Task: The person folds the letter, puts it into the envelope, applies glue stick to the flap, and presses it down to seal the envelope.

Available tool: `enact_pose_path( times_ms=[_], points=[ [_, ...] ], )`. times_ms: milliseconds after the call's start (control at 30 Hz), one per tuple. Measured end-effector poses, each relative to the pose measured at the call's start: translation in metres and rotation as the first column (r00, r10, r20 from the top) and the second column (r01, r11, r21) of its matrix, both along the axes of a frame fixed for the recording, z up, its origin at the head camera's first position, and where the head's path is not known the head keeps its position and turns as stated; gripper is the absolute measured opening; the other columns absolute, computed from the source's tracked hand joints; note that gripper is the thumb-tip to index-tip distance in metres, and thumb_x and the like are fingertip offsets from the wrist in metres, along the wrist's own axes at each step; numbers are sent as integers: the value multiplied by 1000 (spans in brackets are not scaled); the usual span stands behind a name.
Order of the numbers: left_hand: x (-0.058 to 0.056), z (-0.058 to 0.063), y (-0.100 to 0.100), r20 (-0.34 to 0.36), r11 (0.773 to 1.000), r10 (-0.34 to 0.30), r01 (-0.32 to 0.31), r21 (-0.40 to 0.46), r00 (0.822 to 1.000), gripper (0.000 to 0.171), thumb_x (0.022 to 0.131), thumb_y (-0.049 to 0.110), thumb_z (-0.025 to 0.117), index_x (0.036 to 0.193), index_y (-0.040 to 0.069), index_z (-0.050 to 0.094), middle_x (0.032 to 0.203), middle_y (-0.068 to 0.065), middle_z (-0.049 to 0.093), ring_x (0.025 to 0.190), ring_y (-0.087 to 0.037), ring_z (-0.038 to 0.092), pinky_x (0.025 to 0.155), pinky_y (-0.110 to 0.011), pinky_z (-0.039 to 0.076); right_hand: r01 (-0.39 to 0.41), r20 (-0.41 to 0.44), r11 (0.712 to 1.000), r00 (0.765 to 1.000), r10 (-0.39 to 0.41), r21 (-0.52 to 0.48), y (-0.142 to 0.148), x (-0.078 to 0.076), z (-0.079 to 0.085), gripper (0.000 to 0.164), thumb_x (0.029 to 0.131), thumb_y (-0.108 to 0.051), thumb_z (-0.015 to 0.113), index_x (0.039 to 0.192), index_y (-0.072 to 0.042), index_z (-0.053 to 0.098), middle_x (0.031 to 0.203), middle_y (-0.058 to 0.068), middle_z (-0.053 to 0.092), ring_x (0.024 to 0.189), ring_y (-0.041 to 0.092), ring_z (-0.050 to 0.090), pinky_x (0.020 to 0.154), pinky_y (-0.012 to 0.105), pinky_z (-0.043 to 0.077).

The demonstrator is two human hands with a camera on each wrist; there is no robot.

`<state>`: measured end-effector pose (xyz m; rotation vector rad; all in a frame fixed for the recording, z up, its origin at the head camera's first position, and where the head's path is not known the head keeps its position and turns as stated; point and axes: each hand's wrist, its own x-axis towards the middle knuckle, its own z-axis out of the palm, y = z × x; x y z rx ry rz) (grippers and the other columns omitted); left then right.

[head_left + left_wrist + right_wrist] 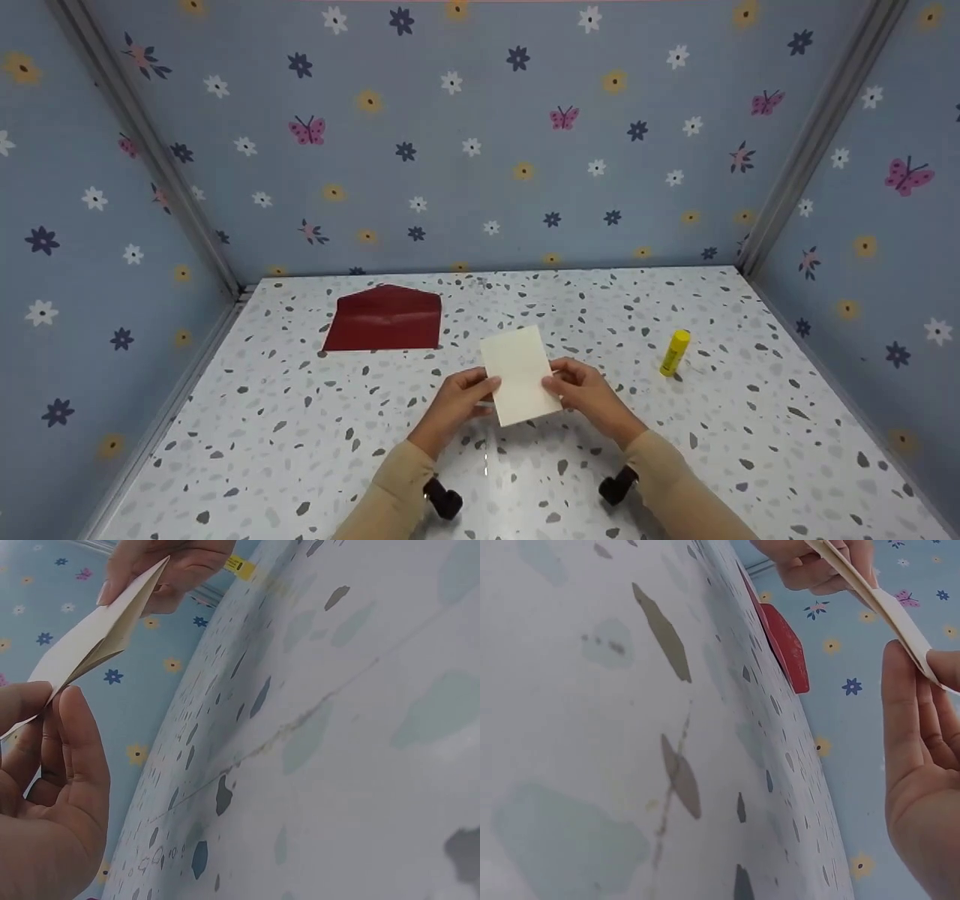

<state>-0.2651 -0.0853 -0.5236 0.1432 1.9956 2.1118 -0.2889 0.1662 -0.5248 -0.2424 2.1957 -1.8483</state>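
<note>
A folded sheet of cream paper (520, 367) is held up over the table between both hands. My left hand (459, 401) pinches its left edge, thumb on the front face and fingers behind. On the opposite edge my right hand (589, 391) pinches it the same way. In the left wrist view the folded paper (90, 637) shows layers slightly parted along one side. The right wrist view shows the paper (881, 604) nearly edge-on, with the right hand (926, 765) gripping its near end.
A dark red envelope (386, 322) with its flap up lies at the back left of the speckled table (300, 420). A yellow glue stick (675, 353) is to the right of the hands. Flower-patterned panels (480, 135) enclose the table at the back and sides.
</note>
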Motion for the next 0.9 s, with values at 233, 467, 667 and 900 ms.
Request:
enact_pose_path(
  times_ms=[233,467,667,900],
  points=[
    [-2,-3,0,6,1000,-13,13,-16,1000,38,99,28,65,125,0,66,102,-3,70,90,-16,64,81,-37,56,18,12,999,1000,-18,35,-2,1,-1,41,94,-34,71,126,-9,63,103,7,68,86,21,63,70,31,50],
    [-4,-5,-1,2,999,-14,14,-42,1000,41,98,30,66,127,1,66,101,-4,70,90,-16,64,79,-36,56,-20,6,999,1000,19,28,-2,3,-1,41,94,-26,72,128,-6,60,102,10,65,89,22,62,72,32,55],
    [-4,-6,-1,-14,999,-11,10,-51,1000,41,99,28,65,129,1,64,102,-3,69,91,-15,64,81,-42,56,-53,11,998,999,52,26,-3,3,-3,47,94,-25,72,132,-6,54,105,12,63,92,23,63,74,36,57],
    [-6,-4,-1,-43,995,-6,1,-103,999,38,99,28,65,127,2,66,101,-2,69,87,-15,65,78,-42,56,-56,-1,998,998,56,7,-3,3,-4,49,93,-26,73,133,-5,53,113,12,62,97,24,64,76,37,58]
  ],
)
